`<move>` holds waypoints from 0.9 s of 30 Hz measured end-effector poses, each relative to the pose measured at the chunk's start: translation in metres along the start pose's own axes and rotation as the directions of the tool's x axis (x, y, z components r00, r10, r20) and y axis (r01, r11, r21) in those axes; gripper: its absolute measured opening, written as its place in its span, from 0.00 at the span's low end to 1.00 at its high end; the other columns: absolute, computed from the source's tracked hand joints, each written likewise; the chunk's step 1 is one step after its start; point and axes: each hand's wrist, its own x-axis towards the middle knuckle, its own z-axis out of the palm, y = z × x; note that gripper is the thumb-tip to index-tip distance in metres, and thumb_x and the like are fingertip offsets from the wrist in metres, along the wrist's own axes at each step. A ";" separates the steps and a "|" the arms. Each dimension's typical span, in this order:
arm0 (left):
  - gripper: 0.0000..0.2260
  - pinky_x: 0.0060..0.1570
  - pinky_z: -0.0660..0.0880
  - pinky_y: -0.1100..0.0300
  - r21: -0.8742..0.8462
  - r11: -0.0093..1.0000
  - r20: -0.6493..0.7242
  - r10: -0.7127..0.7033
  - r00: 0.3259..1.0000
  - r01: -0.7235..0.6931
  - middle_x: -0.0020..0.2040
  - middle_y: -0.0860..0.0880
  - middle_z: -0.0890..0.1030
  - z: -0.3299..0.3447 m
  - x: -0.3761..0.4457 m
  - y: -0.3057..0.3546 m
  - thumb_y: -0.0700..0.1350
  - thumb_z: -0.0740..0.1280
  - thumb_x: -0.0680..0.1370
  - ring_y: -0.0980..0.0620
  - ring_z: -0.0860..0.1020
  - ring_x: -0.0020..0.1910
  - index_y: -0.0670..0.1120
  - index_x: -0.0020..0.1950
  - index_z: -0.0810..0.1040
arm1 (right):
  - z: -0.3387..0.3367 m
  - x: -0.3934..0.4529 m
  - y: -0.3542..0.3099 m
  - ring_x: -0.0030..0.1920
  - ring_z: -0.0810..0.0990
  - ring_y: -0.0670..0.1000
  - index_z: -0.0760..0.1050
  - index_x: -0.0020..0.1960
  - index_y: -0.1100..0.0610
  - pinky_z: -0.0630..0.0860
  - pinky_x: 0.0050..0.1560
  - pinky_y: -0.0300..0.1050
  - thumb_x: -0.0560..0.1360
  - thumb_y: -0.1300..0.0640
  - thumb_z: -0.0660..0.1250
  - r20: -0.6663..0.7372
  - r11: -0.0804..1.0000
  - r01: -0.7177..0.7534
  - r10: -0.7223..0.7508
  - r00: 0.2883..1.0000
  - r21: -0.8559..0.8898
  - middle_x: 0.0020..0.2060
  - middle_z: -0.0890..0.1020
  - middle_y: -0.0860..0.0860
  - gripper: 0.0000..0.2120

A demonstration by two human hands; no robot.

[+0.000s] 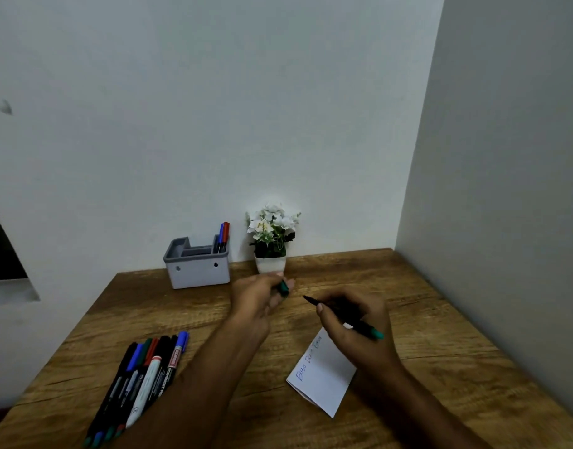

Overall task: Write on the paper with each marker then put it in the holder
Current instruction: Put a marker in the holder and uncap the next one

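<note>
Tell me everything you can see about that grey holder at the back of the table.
The grey holder is a squat, boxy organiser, plastic by its look, with rounded corners and two small keyhole slots in its front face. Inside, dividers split it into several compartments. It stands upright on the wooden table, at the back near the wall, left of the flower pot. Its right rear compartment holds a blue marker and a red marker, caps up; the other compartments look empty. Neither hand touches it.

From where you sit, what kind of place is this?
Probably a home or office desk in a corner: a wooden table against plain walls, a marker holder, a small potted plant.
</note>
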 end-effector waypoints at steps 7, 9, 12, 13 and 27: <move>0.08 0.44 0.83 0.53 -0.078 0.994 0.048 -0.073 0.996 0.077 0.50 0.31 0.81 0.005 -0.018 -0.006 0.30 0.66 0.78 0.42 0.85 0.42 0.27 0.56 0.75 | 0.004 0.002 -0.005 0.37 0.85 0.46 0.85 0.48 0.58 0.79 0.37 0.37 0.72 0.69 0.75 0.043 0.985 0.169 -0.167 0.985 -0.038 0.39 0.86 0.43 0.08; 0.10 0.44 0.83 0.53 -0.088 0.993 0.056 -0.073 0.996 0.078 0.51 0.31 0.81 0.005 -0.020 -0.009 0.30 0.66 0.78 0.41 0.85 0.43 0.27 0.57 0.75 | 0.004 0.001 -0.005 0.37 0.85 0.46 0.85 0.48 0.58 0.81 0.36 0.40 0.72 0.69 0.75 0.056 0.978 0.198 -0.195 0.979 -0.058 0.39 0.85 0.43 0.08; 0.11 0.45 0.83 0.52 -0.109 0.992 0.040 -0.060 0.997 0.064 0.54 0.30 0.80 0.006 -0.023 -0.013 0.30 0.66 0.78 0.40 0.84 0.45 0.27 0.59 0.74 | 0.003 -0.001 -0.004 0.37 0.85 0.45 0.85 0.48 0.59 0.80 0.37 0.38 0.71 0.70 0.75 0.062 0.974 0.216 -0.212 0.975 -0.065 0.39 0.85 0.44 0.09; 0.11 0.45 0.83 0.52 -0.114 0.992 0.034 -0.058 0.998 0.061 0.55 0.29 0.79 0.006 -0.024 -0.013 0.29 0.66 0.78 0.39 0.84 0.46 0.27 0.59 0.74 | 0.003 -0.001 -0.004 0.38 0.85 0.44 0.85 0.48 0.59 0.79 0.38 0.36 0.71 0.70 0.75 0.067 0.973 0.221 -0.216 0.974 -0.070 0.39 0.85 0.44 0.09; 0.10 0.42 0.83 0.57 -0.050 0.996 0.036 -0.070 0.997 0.072 0.52 0.33 0.83 0.007 -0.039 -0.018 0.32 0.68 0.77 0.40 0.84 0.50 0.31 0.58 0.77 | 0.007 -0.002 -0.002 0.42 0.86 0.46 0.84 0.50 0.58 0.82 0.41 0.43 0.73 0.64 0.78 0.038 0.986 0.159 -0.157 0.987 -0.055 0.43 0.87 0.45 0.07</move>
